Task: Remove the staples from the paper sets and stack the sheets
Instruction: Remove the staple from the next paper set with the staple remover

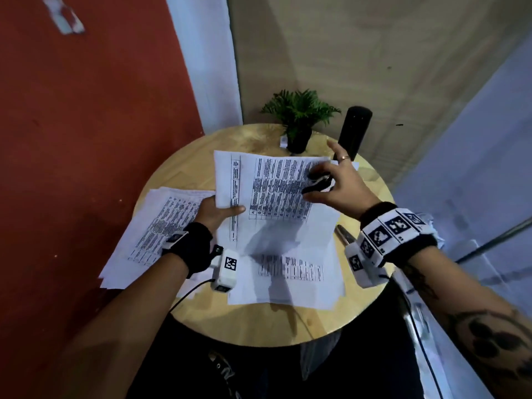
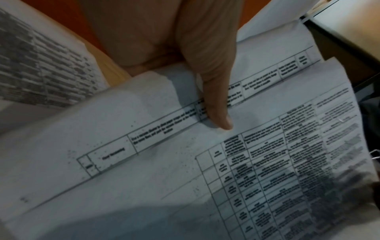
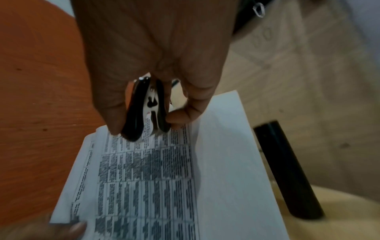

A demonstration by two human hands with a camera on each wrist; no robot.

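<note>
So the left hand (image 1: 214, 212) has the paper set (image 1: 276, 191) pinched at its near-left edge, thumb (image 2: 216, 104) flat on top of the printed table and the other fingers tucked underneath where I can't see them, and the sheets are lifted off the round table (image 1: 259, 321) rather than lying flat. The right hand (image 1: 339, 182) is over the far-right part of the same set, thumb and a couple of fingers squeezing a black staple remover (image 3: 148, 107), while the remaining fingers, one with a ring, are splayed out past it. Paper like this is going to be light and floppy, my guess is it sags and fans wherever it isn't supported, so holding it at an edge with the thumb clamped down like that makes sense, and you'd want the grip close to the stapled corner so the pull doesn't rip the sheet. Can't actually spot a staple in these shots, too blurry. Thin sheets also slide on each other, so squaring them up will take both hands. To the outside of the left fingers there's a loose stack of sheets (image 1: 161, 223) on the table, more paper under the held set, and beyond the right fingertips a small potted plant (image 1: 299, 119) in a dark pot plus a black cylinder (image 1: 352, 131); can't tell what's inside that one, if anything.
</note>
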